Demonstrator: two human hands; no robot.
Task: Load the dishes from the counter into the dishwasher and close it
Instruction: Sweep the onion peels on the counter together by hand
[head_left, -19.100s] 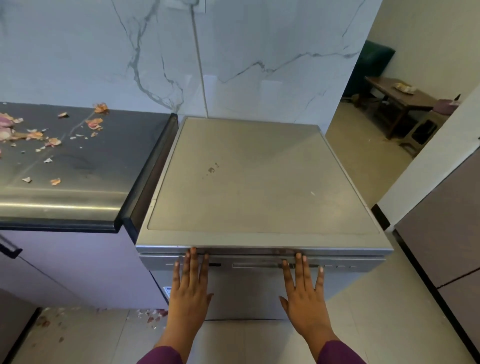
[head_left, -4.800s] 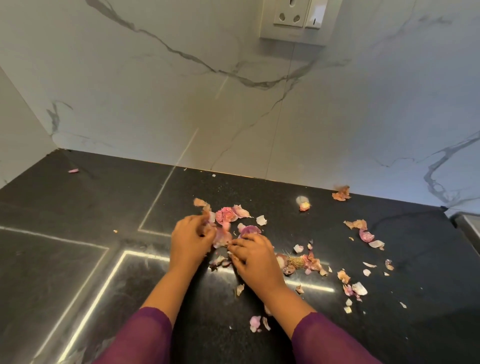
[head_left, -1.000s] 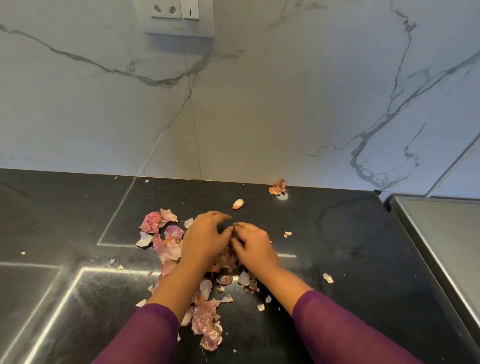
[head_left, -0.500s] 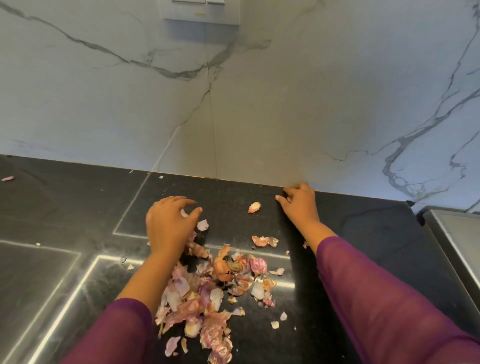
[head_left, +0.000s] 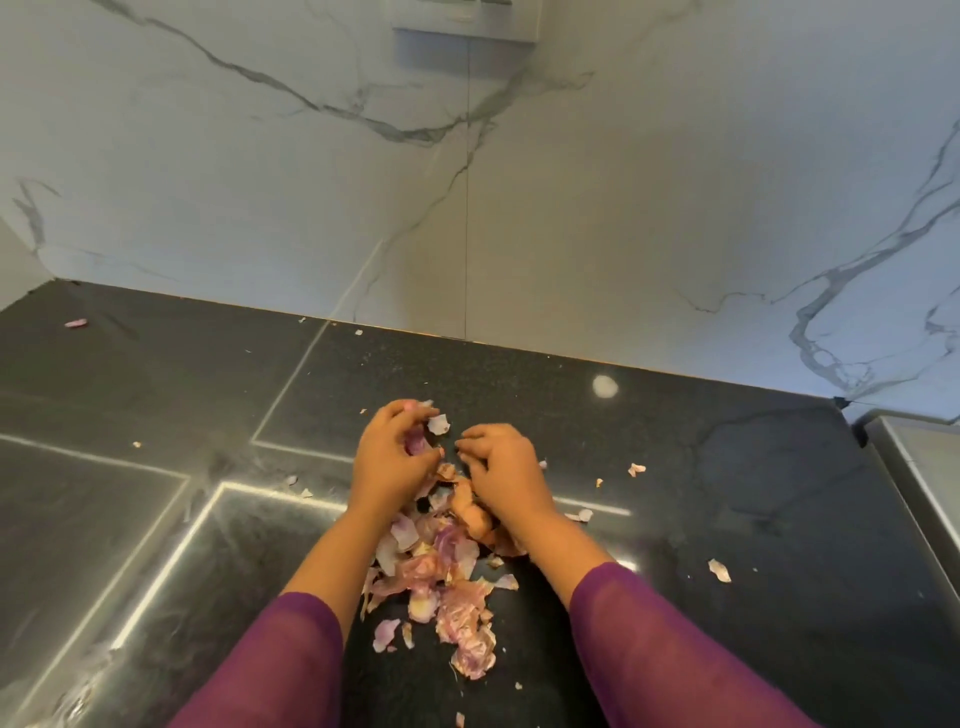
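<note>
No dishes are in view. A pile of pink and orange onion peels (head_left: 447, 577) lies on the black counter (head_left: 727, 493), between my forearms. My left hand (head_left: 389, 462) is at the far end of the pile, its fingers curled round a purple peel. Close beside it, my right hand (head_left: 501, 467) is cupped over orange peels with curled fingers. Only the grey top of the dishwasher (head_left: 924, 457) shows, at the right edge next to the counter.
Stray peel bits lie on the counter, one at the right (head_left: 719, 570), one near my right hand (head_left: 636, 469) and one far left (head_left: 76, 323). A marble wall rises behind, with a socket plate (head_left: 465, 31) at the top.
My right hand has come back from the wall side to the pile, next to my left hand. The loose peels near the wall have gone into the pile.
</note>
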